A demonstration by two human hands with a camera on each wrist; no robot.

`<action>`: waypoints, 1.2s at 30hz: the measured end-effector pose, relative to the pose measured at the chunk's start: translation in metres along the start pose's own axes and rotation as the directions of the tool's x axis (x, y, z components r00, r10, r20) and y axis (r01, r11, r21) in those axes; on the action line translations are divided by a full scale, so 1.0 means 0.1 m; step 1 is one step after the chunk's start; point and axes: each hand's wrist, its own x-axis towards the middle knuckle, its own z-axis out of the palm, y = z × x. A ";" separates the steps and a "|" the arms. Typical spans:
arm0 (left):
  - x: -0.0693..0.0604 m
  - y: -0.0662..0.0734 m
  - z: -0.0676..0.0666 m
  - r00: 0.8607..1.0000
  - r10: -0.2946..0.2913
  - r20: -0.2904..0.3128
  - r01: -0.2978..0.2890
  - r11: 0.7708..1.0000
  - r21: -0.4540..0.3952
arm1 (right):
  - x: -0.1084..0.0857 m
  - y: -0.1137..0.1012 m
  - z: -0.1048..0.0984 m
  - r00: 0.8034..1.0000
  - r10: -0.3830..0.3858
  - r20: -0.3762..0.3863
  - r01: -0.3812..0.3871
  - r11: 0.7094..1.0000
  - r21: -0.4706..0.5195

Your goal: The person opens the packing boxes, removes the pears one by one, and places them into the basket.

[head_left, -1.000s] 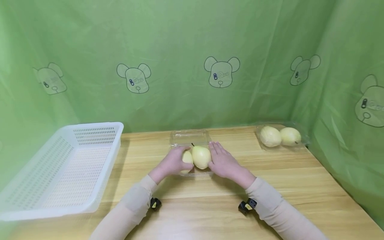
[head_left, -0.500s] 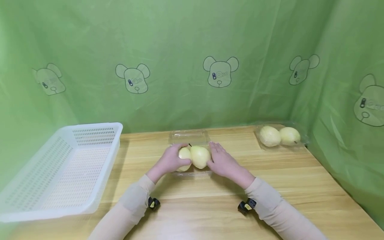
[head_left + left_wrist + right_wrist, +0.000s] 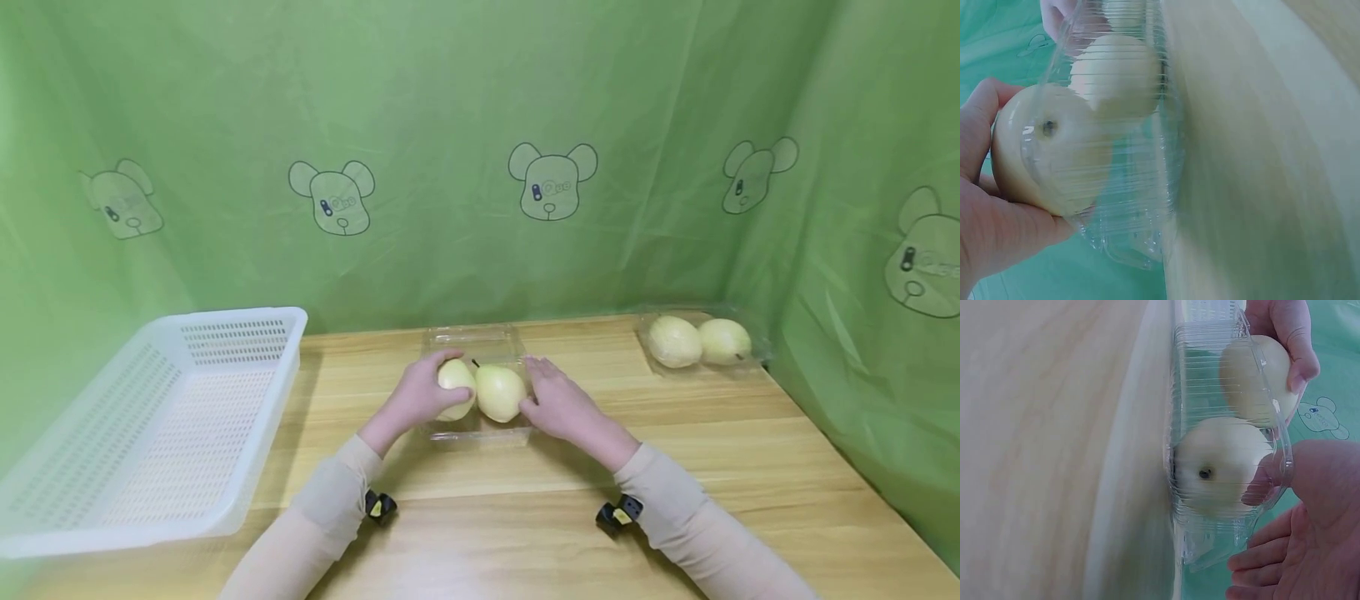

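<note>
In the head view a clear plastic box (image 3: 480,435) with its lid folded back lies at the middle of the table. My left hand (image 3: 420,395) grips a pale yellow pear (image 3: 454,388) between thumb and fingers at the box's left part; the left wrist view shows this pear (image 3: 1035,150) partly above the box wall. Beside it a second pear (image 3: 501,393), stem toward the upper left, lies inside the box. My right hand (image 3: 561,403) rests at the box's right side, fingers straight, its thumb (image 3: 1261,481) over the rim near the second pear (image 3: 1219,462).
A large white perforated basket (image 3: 258,433) stands at the left. At the back right lies another clear box with two pears (image 3: 675,341) in it. A green curtain (image 3: 442,100) hangs behind the table and along its right side.
My left hand has moved left and slightly up with its pear, so more of that pear shows. The second pear shifted slightly left at first; my right hand has barely moved.
</note>
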 end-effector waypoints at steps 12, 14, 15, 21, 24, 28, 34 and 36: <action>0.00 0.03 -0.10 0.997 0.021 -0.070 -0.023 0.999 -0.029 | 0.01 0.01 0.01 1.000 -0.007 -0.012 0.007 1.000 -0.009; -0.01 0.04 -0.11 0.997 0.017 -0.071 -0.018 1.000 -0.022 | 0.00 0.01 0.01 1.000 -0.007 -0.010 0.007 1.000 -0.011; -0.01 0.04 -0.11 0.997 0.016 -0.072 -0.017 1.000 -0.021 | 0.00 0.01 0.01 1.000 -0.007 -0.008 0.007 1.000 -0.011; 0.00 0.07 -0.11 0.996 0.010 -0.089 -0.012 1.000 -0.025 | 0.01 0.01 0.01 1.000 -0.002 0.000 0.002 1.000 -0.014; 0.01 0.08 -0.12 0.995 0.010 -0.094 -0.012 0.999 -0.031 | 0.01 0.00 0.01 1.000 0.000 0.002 0.000 1.000 -0.012; 0.01 0.11 -0.12 0.996 0.014 -0.083 -0.017 0.999 -0.036 | 0.00 0.00 0.01 1.000 0.003 0.003 -0.003 1.000 -0.007; 0.03 0.16 -0.14 0.996 0.019 -0.091 -0.025 0.998 -0.060 | 0.00 0.01 0.02 1.000 0.005 -0.002 -0.005 1.000 -0.014; 0.04 0.19 -0.16 0.995 0.022 -0.096 -0.028 0.997 -0.065 | 0.01 0.02 0.01 1.000 -0.002 -0.005 0.002 1.000 -0.018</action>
